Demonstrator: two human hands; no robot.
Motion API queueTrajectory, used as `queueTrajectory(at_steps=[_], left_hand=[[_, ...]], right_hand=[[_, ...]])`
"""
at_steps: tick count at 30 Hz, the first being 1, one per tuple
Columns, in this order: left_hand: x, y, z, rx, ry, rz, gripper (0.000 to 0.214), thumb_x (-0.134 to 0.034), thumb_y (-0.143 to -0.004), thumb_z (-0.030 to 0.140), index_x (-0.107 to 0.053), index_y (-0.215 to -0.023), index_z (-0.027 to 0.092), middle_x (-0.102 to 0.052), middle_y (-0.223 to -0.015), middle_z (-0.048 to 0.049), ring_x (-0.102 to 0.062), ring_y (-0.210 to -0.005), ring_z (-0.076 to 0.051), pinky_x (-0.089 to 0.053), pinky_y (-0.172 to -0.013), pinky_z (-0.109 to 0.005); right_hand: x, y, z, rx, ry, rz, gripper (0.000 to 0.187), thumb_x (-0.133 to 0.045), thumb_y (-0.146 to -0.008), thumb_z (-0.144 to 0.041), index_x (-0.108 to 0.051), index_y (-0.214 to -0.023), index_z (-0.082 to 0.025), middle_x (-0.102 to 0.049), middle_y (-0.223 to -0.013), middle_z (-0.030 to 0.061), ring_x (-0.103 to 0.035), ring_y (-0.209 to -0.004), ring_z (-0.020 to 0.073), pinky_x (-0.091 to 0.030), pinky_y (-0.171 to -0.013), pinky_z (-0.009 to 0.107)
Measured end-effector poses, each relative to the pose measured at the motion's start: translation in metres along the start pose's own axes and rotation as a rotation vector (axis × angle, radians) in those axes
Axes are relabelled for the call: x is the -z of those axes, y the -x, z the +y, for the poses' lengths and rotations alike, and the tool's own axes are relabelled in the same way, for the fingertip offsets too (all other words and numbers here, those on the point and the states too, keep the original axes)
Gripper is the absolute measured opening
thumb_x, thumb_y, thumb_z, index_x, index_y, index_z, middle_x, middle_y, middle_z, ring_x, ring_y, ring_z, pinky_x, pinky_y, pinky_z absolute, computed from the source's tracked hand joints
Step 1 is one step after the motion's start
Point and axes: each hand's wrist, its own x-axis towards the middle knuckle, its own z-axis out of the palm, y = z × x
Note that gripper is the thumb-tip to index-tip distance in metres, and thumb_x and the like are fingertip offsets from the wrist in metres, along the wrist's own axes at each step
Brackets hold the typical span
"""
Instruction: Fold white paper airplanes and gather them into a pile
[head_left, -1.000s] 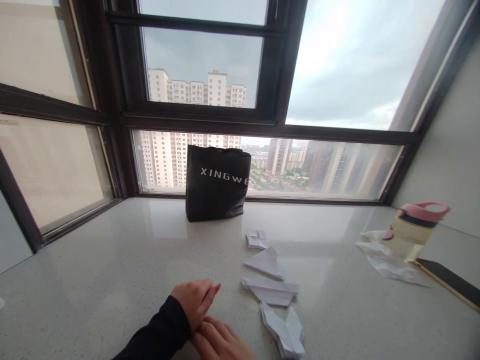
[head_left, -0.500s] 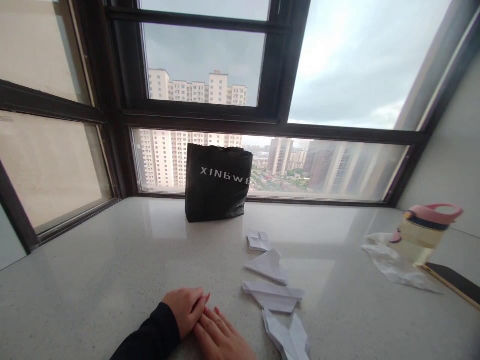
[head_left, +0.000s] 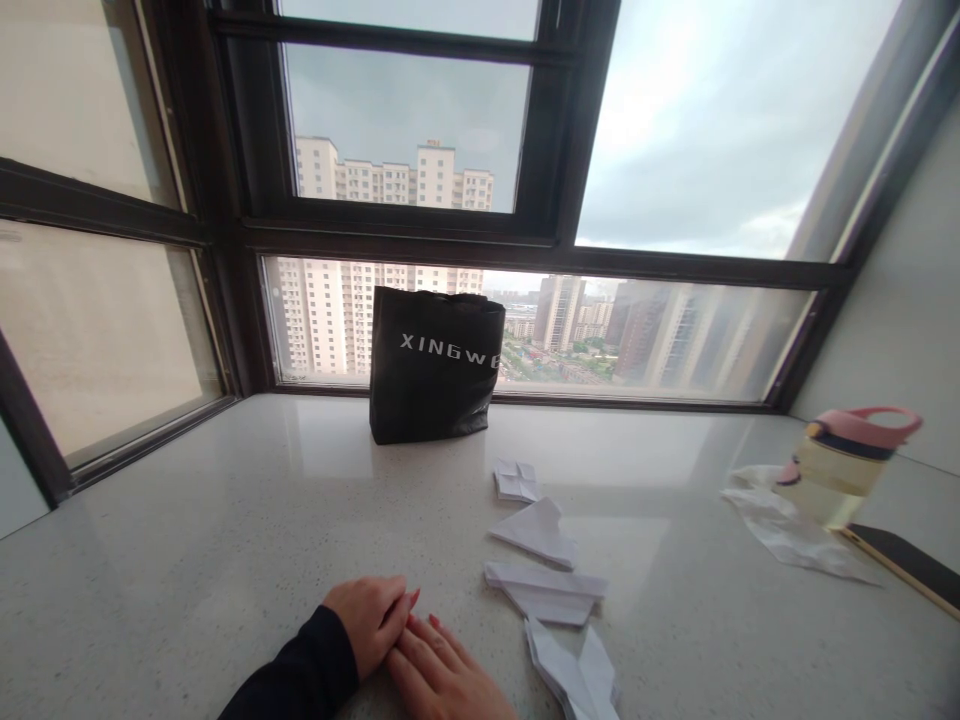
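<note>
My left hand, in a dark sleeve, rests on the pale stone counter with its fingers stretched loosely to the right and nothing in them. It touches my right hand, which lies flat and open on the counter at the bottom edge. Just right of both hands, several white folded paper planes lie in a row: the nearest by my right hand, one above it, another farther off, and a small folded piece farthest away.
A black paper bag with white letters stands at the back by the window. At the right are a bottle with a pink lid, a crumpled white sheet and a dark flat object. Dark window frames enclose the counter.
My left hand has drawn back a little toward me and settled against my right hand, which has slid forward and flattened. Over the last half second nothing has moved.
</note>
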Motion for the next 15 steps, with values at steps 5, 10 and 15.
queueTrajectory(at_steps=[5, 10, 15], left_hand=[[0.0005, -0.0003, 0.0009, -0.005, -0.004, 0.001, 0.035, -0.021, -0.081, 0.030, -0.051, -0.065, 0.019, -0.060, -0.064, -0.0030, -0.055, -0.059, -0.016, -0.035, -0.051, -0.024], [0.0023, 0.0000, 0.0021, 0.002, 0.001, -0.006, 0.034, -0.021, -0.080, 0.029, -0.051, -0.065, 0.019, -0.061, -0.064, -0.0025, -0.055, -0.061, -0.016, -0.036, -0.053, -0.024], [-0.0016, 0.0000, -0.0008, -0.003, 0.023, 0.007, 0.034, -0.022, -0.080, 0.029, -0.049, -0.063, 0.020, -0.061, -0.064, -0.0025, -0.055, -0.059, -0.015, -0.036, -0.053, -0.024]], right_hand=[[-0.0001, -0.0008, 0.0001, 0.001, -0.002, 0.029, 0.030, -0.024, -0.087, -0.030, -0.047, -0.102, -0.019, -0.062, -0.096, -0.0007, -0.056, -0.086, 0.0131, -0.047, -0.071, 0.022], [-0.0043, 0.0002, 0.0004, 0.022, 0.002, -0.040, 0.027, -0.029, -0.085, -0.032, -0.046, -0.102, -0.019, -0.063, -0.093, 0.0015, -0.056, -0.088, 0.0141, -0.046, -0.073, 0.022], [-0.0078, -0.0003, -0.0030, -0.012, 0.013, -0.045, 0.025, -0.030, -0.085, -0.033, -0.047, -0.098, -0.021, -0.063, -0.092, 0.0000, -0.057, -0.085, 0.0137, -0.047, -0.071, 0.023]])
